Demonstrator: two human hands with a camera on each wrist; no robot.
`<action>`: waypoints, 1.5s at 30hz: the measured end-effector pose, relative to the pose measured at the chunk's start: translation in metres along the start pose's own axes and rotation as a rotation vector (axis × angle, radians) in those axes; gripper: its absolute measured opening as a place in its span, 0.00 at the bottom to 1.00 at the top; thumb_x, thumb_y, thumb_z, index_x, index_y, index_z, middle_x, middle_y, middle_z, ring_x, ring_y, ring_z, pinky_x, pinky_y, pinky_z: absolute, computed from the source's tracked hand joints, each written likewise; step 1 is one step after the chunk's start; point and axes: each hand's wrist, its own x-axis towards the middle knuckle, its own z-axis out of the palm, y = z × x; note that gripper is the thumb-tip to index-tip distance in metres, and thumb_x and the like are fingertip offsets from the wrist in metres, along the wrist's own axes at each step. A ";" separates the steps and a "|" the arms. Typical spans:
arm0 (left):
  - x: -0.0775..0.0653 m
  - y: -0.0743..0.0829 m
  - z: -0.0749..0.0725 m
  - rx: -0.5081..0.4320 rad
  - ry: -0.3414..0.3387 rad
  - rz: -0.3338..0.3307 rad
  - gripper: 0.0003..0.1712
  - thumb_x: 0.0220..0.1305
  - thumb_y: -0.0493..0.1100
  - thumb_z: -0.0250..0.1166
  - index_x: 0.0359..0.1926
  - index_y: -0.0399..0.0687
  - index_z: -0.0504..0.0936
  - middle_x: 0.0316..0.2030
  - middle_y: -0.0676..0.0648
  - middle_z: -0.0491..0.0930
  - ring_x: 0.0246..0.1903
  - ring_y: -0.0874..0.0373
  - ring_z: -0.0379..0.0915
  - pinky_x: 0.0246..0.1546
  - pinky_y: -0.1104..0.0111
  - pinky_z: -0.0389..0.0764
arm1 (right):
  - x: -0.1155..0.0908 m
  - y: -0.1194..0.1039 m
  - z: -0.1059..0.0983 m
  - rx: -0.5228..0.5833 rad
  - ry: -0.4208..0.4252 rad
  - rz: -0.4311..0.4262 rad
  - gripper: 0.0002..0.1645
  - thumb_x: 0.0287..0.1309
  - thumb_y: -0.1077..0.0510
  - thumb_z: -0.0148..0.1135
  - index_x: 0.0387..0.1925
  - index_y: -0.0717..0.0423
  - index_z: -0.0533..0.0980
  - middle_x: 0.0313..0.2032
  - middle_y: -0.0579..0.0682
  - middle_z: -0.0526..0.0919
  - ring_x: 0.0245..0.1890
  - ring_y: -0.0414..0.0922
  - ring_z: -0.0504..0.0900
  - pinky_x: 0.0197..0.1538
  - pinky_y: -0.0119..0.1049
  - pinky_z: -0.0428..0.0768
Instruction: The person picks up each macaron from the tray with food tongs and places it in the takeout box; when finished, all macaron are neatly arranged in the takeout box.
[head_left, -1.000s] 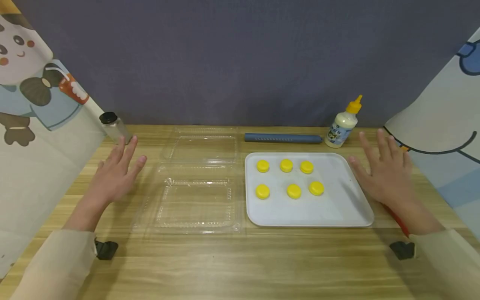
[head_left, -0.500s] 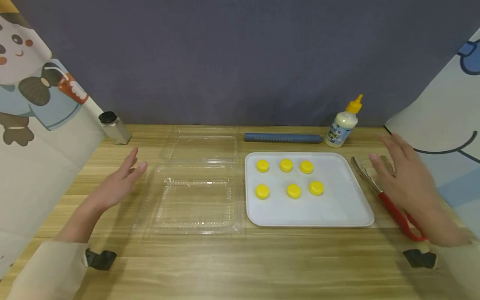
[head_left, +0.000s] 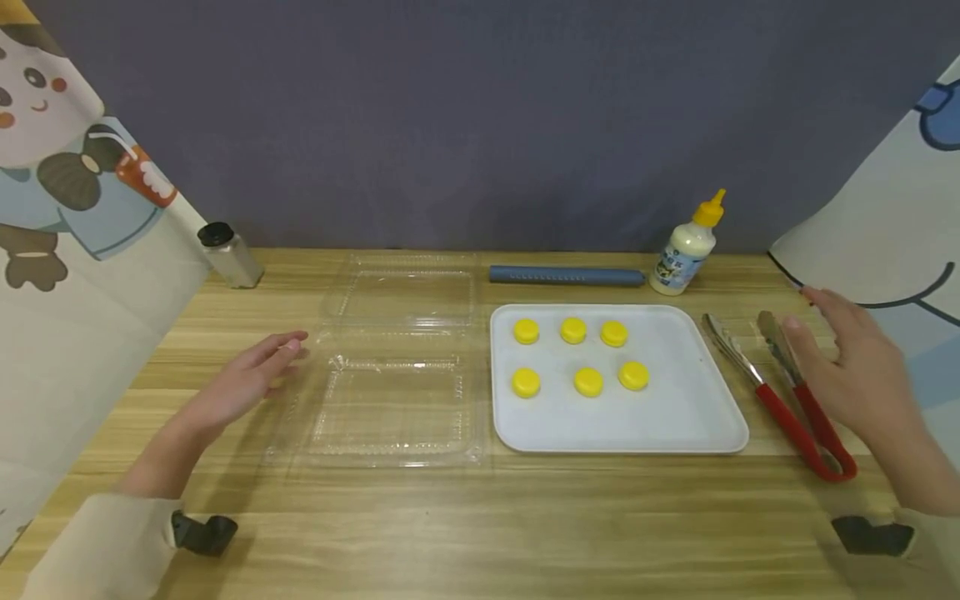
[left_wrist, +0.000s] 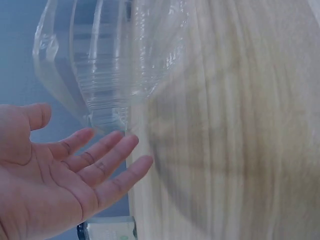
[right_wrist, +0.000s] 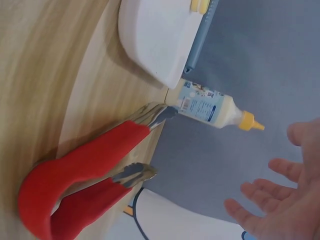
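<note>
My left hand (head_left: pixel 243 382) hovers by the left edge of a clear plastic clamshell box (head_left: pixel 390 458), fingers loosely extended and holding nothing. The box lies unfolded, its lid half towards the wall. In the left wrist view the palm and spread fingers show beside the box (left_wrist: pixel 100 65). Above the right side of the red-handled tongs (head_left: pixel 798 429) hangs my right hand (head_left: pixel 858 367), empty, its fingers relaxed. The right wrist view shows the tongs (right_wrist: pixel 90 155) lying spread apart from that hand. Several yellow round macaron-like pieces (head_left: pixel 588 382) sit on a white tray (head_left: pixel 690 417) between the hands.
A glue-type squeeze bottle (head_left: pixel 678 262) with a yellow nozzle stands behind the tray. Along the back lies a blue-grey stick (head_left: pixel 566 276). A small black-capped jar (head_left: pixel 228 257) is at the back left. Dark and printed cloths border the wooden table.
My right hand has moved right and slightly nearer, uncovering the tongs. The left hand has come lower, away from the jar and towards the box. The objects lie where they were.
</note>
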 end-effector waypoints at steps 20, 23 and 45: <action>0.003 -0.012 0.005 -0.129 -0.052 0.008 0.31 0.84 0.45 0.37 0.78 0.31 0.45 0.69 0.23 0.61 0.63 0.34 0.70 0.48 0.68 0.83 | -0.017 0.032 0.004 -0.027 -0.170 0.160 0.41 0.79 0.42 0.45 0.78 0.63 0.50 0.69 0.82 0.55 0.54 0.85 0.66 0.46 0.81 0.68; 0.002 -0.011 0.004 -0.139 -0.065 0.007 0.31 0.84 0.44 0.38 0.78 0.31 0.45 0.70 0.23 0.60 0.62 0.37 0.72 0.49 0.66 0.84 | -0.018 0.037 0.006 -0.035 -0.188 0.162 0.45 0.77 0.41 0.48 0.77 0.67 0.50 0.66 0.83 0.59 0.55 0.85 0.65 0.46 0.80 0.68; 0.004 -0.008 0.010 -0.241 -0.089 -0.030 0.33 0.84 0.44 0.40 0.79 0.34 0.43 0.73 0.23 0.55 0.66 0.28 0.63 0.47 0.53 0.87 | -0.019 0.074 0.029 -0.206 -0.472 0.140 0.67 0.69 0.30 0.52 0.64 0.95 0.45 0.42 0.90 0.70 0.33 0.69 0.79 0.26 0.48 0.79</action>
